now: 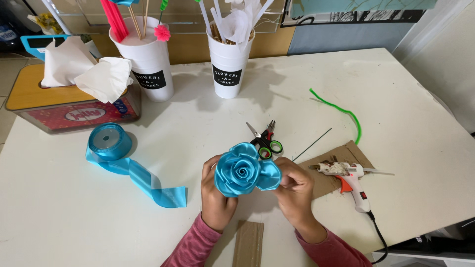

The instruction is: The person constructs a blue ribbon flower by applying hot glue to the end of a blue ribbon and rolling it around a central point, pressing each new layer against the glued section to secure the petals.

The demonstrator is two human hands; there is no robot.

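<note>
Ribbon rose: a blue satin rose (243, 169), petals spiralled around a tight centre, held above the near middle of the worktop (396, 99) between both hands.
Left hand: the left hand (216, 193) is curled around the rose from below and behind, fingers closed on its outer petals.
Right hand: the right hand (294, 185) grips the rose's right side, fingertips pinched on the outermost petal.
Sleeves: both forearms wear pink sleeves (195, 247).
Scissors: green-handled scissors (264, 141) lie just beyond the rose, beside red-handled pliers (270, 129).
Wire: a thin dark wire (311, 145) lies to the right of the scissors.
Glue gun: a white and orange glue gun (346, 175) rests on a piece of cardboard (352, 153), just right of the right hand.
Cardboard strip: a second strip (249, 242) lies between the forearms.
Ribbon spool: a blue ribbon spool (108, 141), its tail unrolled, sits well to the left.
Pipe cleaner: a green pipe cleaner (341, 111) curves across the far right.
Cups: two white cups (227, 64) holding sticks stand at the far edge.
Tissue box: a tissue box (69, 106) stands at the far left.
</note>
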